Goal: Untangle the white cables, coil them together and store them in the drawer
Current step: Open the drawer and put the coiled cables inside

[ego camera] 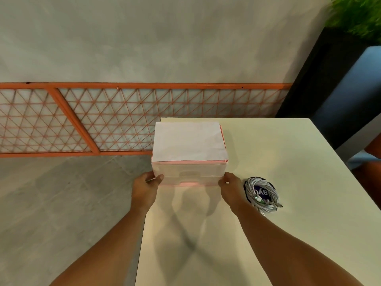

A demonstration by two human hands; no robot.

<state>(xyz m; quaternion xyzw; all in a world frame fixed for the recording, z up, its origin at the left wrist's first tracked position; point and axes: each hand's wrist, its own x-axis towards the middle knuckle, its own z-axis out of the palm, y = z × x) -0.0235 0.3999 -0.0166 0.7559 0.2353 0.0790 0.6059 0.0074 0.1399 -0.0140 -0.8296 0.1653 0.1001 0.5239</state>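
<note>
Both hands, left hand [148, 183] and right hand [230, 183], grip the drawer box [188, 174] by its sides. Coiled white cables [261, 195] lie just right of it on the table [278, 145].

Cream table [278, 157] carries a pink drawer box [188, 174] and coiled white cables [261, 195], apparently over a dark disc

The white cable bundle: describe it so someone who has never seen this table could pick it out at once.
Start at the cream table, where both hands grip a pink-framed translucent drawer box at the left edge. Just right of the right hand lies the white cable bundle, coiled in a loose ring on a dark blue disc with white lettering. It is the only loose item on the table, with metal plugs poking out.
</note>
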